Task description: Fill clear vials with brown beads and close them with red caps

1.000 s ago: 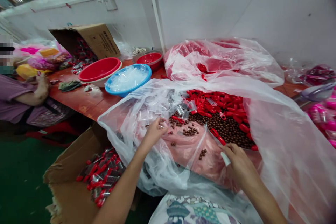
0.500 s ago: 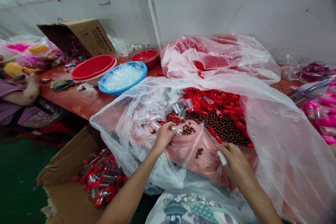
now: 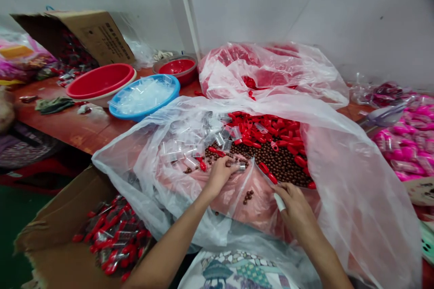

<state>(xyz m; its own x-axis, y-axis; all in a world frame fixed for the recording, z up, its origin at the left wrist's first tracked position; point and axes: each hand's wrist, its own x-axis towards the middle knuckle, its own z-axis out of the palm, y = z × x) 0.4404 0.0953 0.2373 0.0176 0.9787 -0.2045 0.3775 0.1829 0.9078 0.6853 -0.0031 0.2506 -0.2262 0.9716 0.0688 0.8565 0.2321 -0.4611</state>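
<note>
Our clear plastic sheet [image 3: 356, 180] sags loosely, so brown beads [image 3: 281, 165] could roll off. Our left hand [image 3: 220, 175] pinches a small clear tube [image 3: 241, 167] (beside the beads); right hand [image 3: 294, 210] curled, grip unclear.

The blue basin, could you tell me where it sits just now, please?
In the head view the blue basin stands on the table's left part, touching the red basin on its left, behind the big clear bag of brown beads.
</note>
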